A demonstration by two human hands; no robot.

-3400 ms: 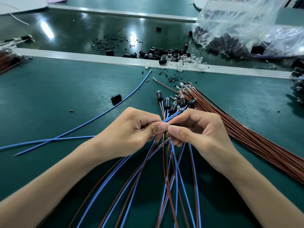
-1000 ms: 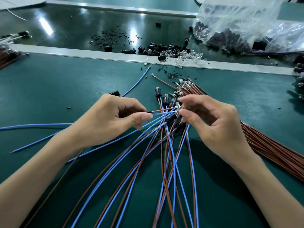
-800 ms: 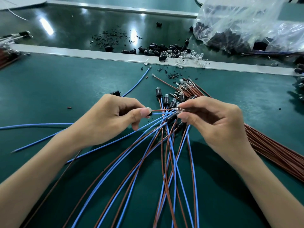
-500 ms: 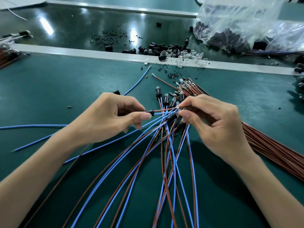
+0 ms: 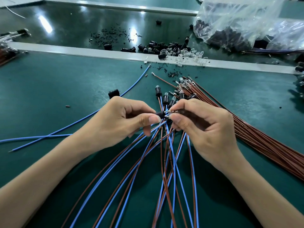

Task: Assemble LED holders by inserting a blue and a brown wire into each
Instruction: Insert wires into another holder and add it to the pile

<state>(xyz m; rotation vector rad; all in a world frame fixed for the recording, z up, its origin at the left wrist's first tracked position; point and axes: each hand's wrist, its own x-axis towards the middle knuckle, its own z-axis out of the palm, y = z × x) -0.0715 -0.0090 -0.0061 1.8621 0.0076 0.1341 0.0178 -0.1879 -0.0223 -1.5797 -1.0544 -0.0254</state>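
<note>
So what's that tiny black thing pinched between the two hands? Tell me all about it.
The black holder is a small, dark, plastic-looking tube, lying sideways above the green mat. The left hand pinches one end; the right hand holds metal tips at its other end.

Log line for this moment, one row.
step: insertion | left hand: pinches black holder | right hand: pinches metal terminals at holder's mouth, not fully in | brown wire bundle: right, on mat
</note>
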